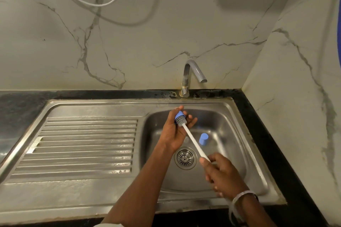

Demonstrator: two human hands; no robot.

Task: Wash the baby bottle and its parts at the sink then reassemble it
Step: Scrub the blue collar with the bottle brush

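Note:
Over the sink basin (230, 153), my left hand (175, 132) holds a small blue bottle part (179, 114) between thumb and fingers. A long white-handled bottle brush (193, 142) has its grey bristle head pushed against that blue part. My right hand (224, 173) grips the lower end of the brush handle. A blue cap (203, 139) lies on the basin floor, to the right of the brush handle. The bottle body cannot be made out with certainty.
The steel sink has a ribbed drainboard (83, 147) on the left and a drain strainer (185, 157) under my hands. A grey tap (191, 75) stands behind the basin, with no water visible. Marble walls close in at the back and right. Cables (103, 2) hang at the upper left.

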